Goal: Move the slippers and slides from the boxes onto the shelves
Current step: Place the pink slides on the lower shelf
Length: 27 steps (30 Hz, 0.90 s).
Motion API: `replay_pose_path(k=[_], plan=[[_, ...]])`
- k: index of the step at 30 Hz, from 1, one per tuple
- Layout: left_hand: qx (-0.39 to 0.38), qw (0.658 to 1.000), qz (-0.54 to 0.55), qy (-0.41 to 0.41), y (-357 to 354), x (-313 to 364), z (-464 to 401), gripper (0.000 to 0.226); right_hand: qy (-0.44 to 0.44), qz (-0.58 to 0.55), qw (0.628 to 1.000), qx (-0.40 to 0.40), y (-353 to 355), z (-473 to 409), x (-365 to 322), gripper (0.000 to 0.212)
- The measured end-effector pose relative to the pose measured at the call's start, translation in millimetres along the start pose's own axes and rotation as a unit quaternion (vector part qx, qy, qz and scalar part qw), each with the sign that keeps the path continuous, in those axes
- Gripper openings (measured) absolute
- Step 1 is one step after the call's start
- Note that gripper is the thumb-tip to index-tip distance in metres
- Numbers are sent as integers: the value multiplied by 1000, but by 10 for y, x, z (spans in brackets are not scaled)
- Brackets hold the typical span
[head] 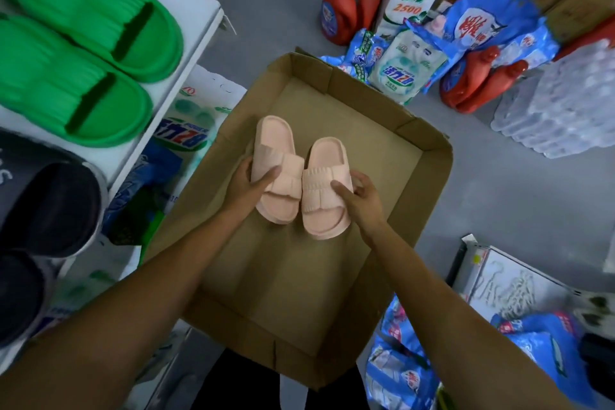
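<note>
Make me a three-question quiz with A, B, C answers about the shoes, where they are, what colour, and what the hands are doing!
1. Where are the green slides?
A in the box
B on the white shelf
C on the floor

2. What colour are the slides held over the cardboard box?
A pink
B blue
C yellow

3. What are the hands doing?
A resting flat
B each gripping one slide
C clapping

Answers: 1 B, they lie on the shelf at left. 2 A, the pink slides show it. 3 B, the left hand and the right hand curl fingers round one each.
</note>
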<state>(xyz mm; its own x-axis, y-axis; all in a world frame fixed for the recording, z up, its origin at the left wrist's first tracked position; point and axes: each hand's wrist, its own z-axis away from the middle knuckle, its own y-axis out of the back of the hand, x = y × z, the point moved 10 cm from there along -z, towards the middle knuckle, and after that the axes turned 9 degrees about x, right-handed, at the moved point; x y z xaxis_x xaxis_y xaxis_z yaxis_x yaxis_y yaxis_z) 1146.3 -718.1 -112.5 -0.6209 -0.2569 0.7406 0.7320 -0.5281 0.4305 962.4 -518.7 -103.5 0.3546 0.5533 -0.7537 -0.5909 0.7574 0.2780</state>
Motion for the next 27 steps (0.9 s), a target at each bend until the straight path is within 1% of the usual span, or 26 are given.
replay_pose_path(k=[2, 4, 5, 8, 10, 14, 16, 17, 20, 23, 24, 27], plan=[[25, 1000, 6, -2, 118, 39, 216, 59, 16, -5, 1000, -10, 32, 132, -90, 49], [48, 999, 19, 1, 245, 92, 481, 54, 29, -18, 999, -13, 84, 290, -162, 55], [55, 998, 32, 3, 304, 116, 623, 53, 36, -27, 999, -15, 117, 379, -198, 52], [76, 996, 56, 1, 503, 162, 1065, 47, 58, -57, 996, -36, 204, 741, -346, 38], [92, 993, 77, -8, 639, 187, 1378, 45, 77, -68, 993, -53, 303, 1049, -461, 34], [131, 980, 145, -30, 939, 229, 2107, 48, 101, -83, 987, -91, 484, 1662, -624, 38], [142, 973, 175, -43, 1073, 252, 2500, 54, 109, -85, 985, -108, 528, 1959, -706, 33], [156, 968, 188, -55, 1172, 262, 2696, 55, 118, -85, 982, -118, 543, 2111, -750, 30], [199, 952, 227, -56, 1479, 187, 3232, 54, 145, -85, 974, -152, 550, 2611, -910, 26], [209, 938, 271, -61, 1785, 125, 3729, 61, 164, -76, 964, -195, 475, 3107, -1036, 24], [211, 933, 286, -63, 1901, 86, 3882, 61, 173, -72, 960, -209, 436, 3281, -1080, 25], [224, 919, 313, -89, 2304, 47, 4382, 50, 197, -59, 946, -249, 262, 3786, -1175, 31]])
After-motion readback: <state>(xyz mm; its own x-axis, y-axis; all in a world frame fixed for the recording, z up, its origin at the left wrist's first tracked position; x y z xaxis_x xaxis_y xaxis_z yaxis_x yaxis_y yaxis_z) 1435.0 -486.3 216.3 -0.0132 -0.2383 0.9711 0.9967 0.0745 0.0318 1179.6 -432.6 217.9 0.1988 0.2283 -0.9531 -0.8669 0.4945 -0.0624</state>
